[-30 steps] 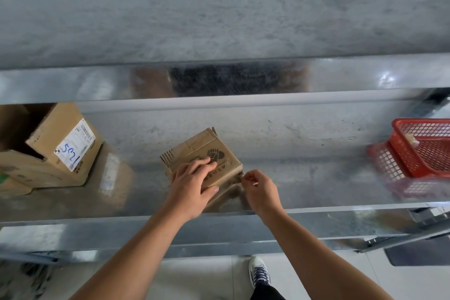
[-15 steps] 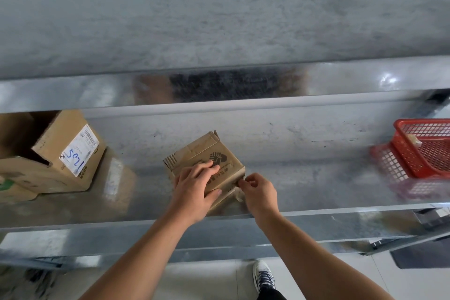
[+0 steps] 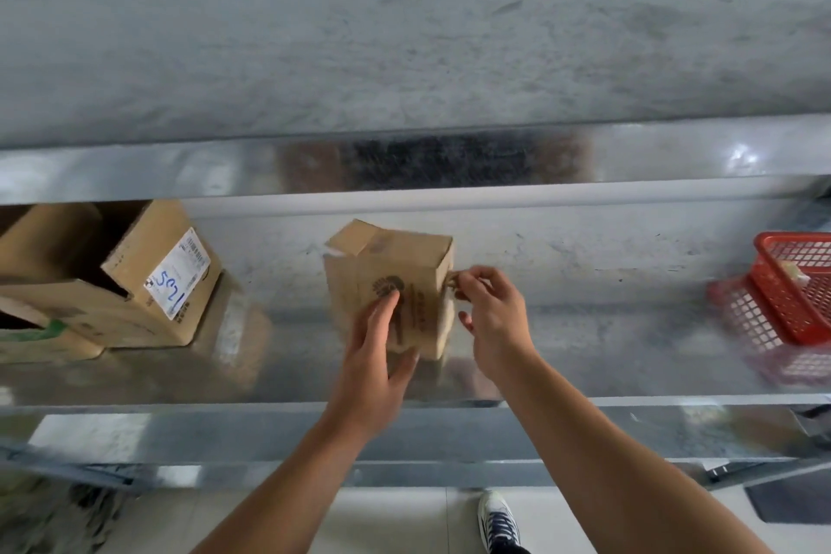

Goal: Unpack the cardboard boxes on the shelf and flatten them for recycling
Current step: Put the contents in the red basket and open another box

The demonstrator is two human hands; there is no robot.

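- The box [image 3: 391, 279], small and brown with a dark round print on its near face, stands on end in the middle of the metal shelf [image 3: 607, 355]. It is blurred, so I cannot tell whether its lower edge touches the shelf or is just clear of it.
- The left hand [image 3: 371, 360] lies flat on the box's near face. Its fingers are straight and point up over the print, and its thumb is spread out by the box's lower edge. It presses the box and is not curled round it.
- The right hand [image 3: 492, 319] is at the box's right edge. Thumb and forefinger pinch a short brownish strip [image 3: 451, 281] that sticks out from that edge near the top, and the other fingers are loosely fanned.
- Well to the left of the box, a labelled box [image 3: 135, 297] sits open and tilted on the same shelf. Its white label [image 3: 177, 272] has blue handwriting and faces the box.
- Further left of the box, at the frame edge, is a carton [image 3: 31, 340] with green print.
- Far to the right of the box is a red basket [image 3: 796, 288], cut off by the frame.
- Above the box runs the upper shelf [image 3: 404, 58], grey and scuffed.
- Below the box, past the shelf's front lip, a shoe [image 3: 498, 522] stands on a pale floor.
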